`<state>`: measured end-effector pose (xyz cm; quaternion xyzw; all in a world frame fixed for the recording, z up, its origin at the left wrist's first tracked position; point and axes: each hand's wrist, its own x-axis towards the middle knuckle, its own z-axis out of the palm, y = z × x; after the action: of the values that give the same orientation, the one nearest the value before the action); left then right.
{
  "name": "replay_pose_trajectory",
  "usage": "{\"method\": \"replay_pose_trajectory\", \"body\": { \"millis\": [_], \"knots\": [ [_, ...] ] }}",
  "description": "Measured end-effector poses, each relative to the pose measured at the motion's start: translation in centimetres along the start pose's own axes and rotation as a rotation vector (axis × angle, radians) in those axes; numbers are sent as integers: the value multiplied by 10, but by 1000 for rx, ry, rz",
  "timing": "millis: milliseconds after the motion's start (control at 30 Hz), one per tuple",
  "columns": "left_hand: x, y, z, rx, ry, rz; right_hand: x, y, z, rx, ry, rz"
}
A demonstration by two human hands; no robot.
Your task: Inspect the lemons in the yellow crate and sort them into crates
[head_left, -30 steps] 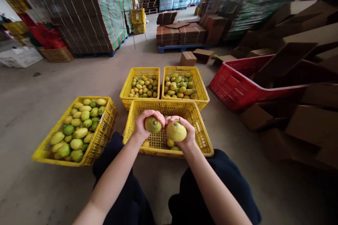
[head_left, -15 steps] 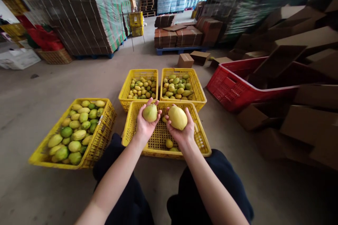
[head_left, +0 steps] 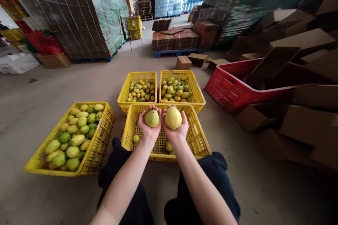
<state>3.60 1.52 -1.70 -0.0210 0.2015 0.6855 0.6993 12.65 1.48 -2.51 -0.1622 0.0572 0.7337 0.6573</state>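
Observation:
Cupped in my left hand [head_left: 148, 133] is a greenish-yellow lemon [head_left: 152, 118] with a small dark spot at its top. My right hand [head_left: 177, 134] cradles a larger, paler yellow lemon [head_left: 173, 119] from below. Both hands are side by side, palms up, above the nearest yellow crate [head_left: 202, 140]. Inside that crate, a small lemon [head_left: 136, 138] lies left of my hands, and another lemon [head_left: 169, 146] shows partly behind my right wrist. My arms hide part of the crate floor.
A yellow crate [head_left: 101, 137] full of green and yellow lemons stands at left. Two more crates of lemons, one back left [head_left: 121, 95] and one back right [head_left: 200, 95], adjoin the nearest one. At right are a red crate [head_left: 224, 93] and piled cardboard boxes [head_left: 311, 123].
My hands have come closer together, each with its lemon. The right lemon has turned in my palm. The small lemon at the crate's left now shows. The view has shifted slightly.

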Motion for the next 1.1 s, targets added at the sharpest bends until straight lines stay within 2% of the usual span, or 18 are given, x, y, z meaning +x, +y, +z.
{"method": "replay_pose_trajectory", "body": {
  "millis": [133, 300, 467, 533, 600, 733, 833, 900, 933, 967, 1000, 1033, 1067, 1100],
  "knots": [
    [1, 0, 1, -41, 37, 4, 3, 3, -1, 40, 32, 9],
    [3, -2, -1, -90, 18, -37, 1, 3, 0, 32, 84, 3],
    [-4, -4, -7, -32, 13, -102, -4, -16, 0, -6, 122, -10],
    [-14, -7, -17, 70, 8, -231, -8, -34, 1, -14, 134, -62],
    [-30, -14, -35, 267, -12, -437, -15, -57, 0, -18, 145, -148],
    [-71, -28, -99, 799, -118, -918, -36, -96, -6, -54, 196, -257],
    [-99, -26, -149, 1086, -194, -1288, -51, -112, -13, -104, 251, -287],
    [-105, -15, -163, 1197, -210, -1447, -59, -121, -18, -140, 294, -299],
    [-102, -6, -159, 1228, -211, -1489, -61, -125, -20, -157, 310, -306],
    [-94, 4, -149, 1244, -207, -1443, -64, -129, -22, -174, 320, -315],
    [-82, 16, -131, 1259, -189, -1336, -66, -133, -23, -190, 324, -326],
    [-65, 30, -108, 1265, -137, -1139, -68, -136, -25, -206, 324, -338],
    [-47, 43, -81, 1229, -64, -859, -69, -140, -27, -219, 323, -348],
    [-27, 58, -52, 1190, -51, -702, -71, -142, -28, -227, 321, -355]
  ]
}}
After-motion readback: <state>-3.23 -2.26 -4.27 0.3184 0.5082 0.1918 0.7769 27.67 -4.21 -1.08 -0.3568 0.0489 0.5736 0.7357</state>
